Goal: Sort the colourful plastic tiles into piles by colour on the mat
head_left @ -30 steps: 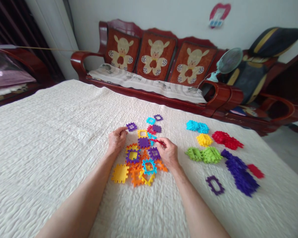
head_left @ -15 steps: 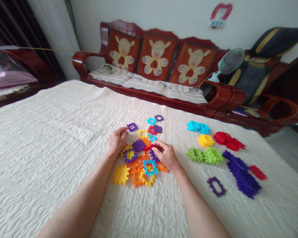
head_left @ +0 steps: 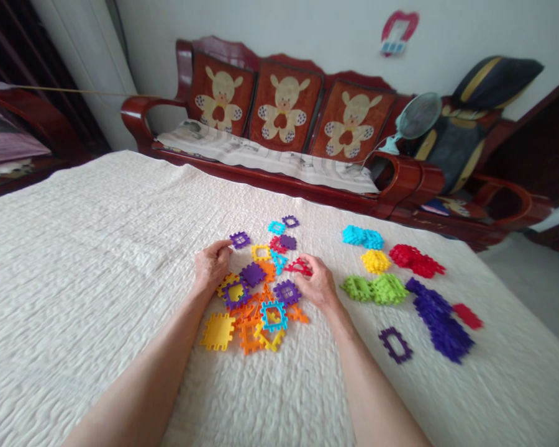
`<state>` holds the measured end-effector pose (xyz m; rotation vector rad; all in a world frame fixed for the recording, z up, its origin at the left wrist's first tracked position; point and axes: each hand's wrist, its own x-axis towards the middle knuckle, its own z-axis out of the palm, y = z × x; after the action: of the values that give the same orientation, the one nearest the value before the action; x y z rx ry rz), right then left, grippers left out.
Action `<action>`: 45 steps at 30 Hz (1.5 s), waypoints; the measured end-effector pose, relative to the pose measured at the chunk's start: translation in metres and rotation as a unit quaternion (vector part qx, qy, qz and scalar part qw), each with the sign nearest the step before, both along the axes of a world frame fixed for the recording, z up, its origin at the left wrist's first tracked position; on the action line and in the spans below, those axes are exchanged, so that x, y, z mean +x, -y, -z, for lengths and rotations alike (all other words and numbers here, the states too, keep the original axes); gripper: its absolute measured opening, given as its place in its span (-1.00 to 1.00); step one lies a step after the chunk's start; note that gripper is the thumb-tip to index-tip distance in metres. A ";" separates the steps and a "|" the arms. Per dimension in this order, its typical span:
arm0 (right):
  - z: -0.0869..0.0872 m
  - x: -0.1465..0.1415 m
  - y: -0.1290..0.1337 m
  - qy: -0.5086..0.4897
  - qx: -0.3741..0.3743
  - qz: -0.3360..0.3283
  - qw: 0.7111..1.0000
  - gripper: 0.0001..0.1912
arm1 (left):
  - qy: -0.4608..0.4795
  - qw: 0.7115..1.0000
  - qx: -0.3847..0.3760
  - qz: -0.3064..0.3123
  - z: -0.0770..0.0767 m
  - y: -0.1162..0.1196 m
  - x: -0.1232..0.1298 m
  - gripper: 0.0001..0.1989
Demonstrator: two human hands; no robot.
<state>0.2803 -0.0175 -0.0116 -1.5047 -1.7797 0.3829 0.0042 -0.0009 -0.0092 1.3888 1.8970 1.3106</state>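
My right hand (head_left: 317,282) is closed, with thumb and fingers gripping a red triangular frame piece (head_left: 299,267) at the right of a loose pile. At the pile's left, my left hand (head_left: 212,266) has curled fingers, its fingertips at the near-left edge of a purple window square (head_left: 240,240). Between the hands lie interlocking plastic pieces: a solid purple square (head_left: 253,274), a yellow frame (head_left: 261,252), a blue triangle (head_left: 278,262) and a purple window piece (head_left: 287,292). Nearer me are a blue frame (head_left: 274,316), orange pieces (head_left: 248,335) and a solid yellow square (head_left: 218,331).
On the right of the quilted cover (head_left: 121,248) are colour-sorted heaps: blue (head_left: 362,236), yellow (head_left: 376,261), red (head_left: 416,260), green (head_left: 375,289) and purple (head_left: 440,320). A purple frame (head_left: 395,345) lies apart. Behind stands a wooden sofa (head_left: 256,173) and a fan (head_left: 418,117).
My right hand has drawn the red triangle slightly right, away from the pile's middle, baring the purple window piece below. My left hand keeps its place. The view has shifted slightly.
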 end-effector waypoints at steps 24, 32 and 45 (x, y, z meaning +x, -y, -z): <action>0.001 -0.014 -0.051 0.113 0.035 -0.103 0.988 -0.62 | 0.022 1.000 -0.001 0.004 -0.002 -0.002 -0.001 -0.63; -0.008 -0.005 -0.067 0.097 0.015 -0.070 0.993 -0.47 | 0.021 1.000 -0.006 0.007 -0.003 -0.002 0.000 -0.64; -0.030 0.013 -0.075 0.135 -0.099 -0.095 0.981 -0.55 | 0.030 0.999 -0.020 0.004 -0.013 0.001 0.002 -0.64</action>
<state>0.2934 0.0578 0.0184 -1.5874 -2.1636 0.4820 0.0067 -0.0021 0.0033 1.3218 1.8671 1.2892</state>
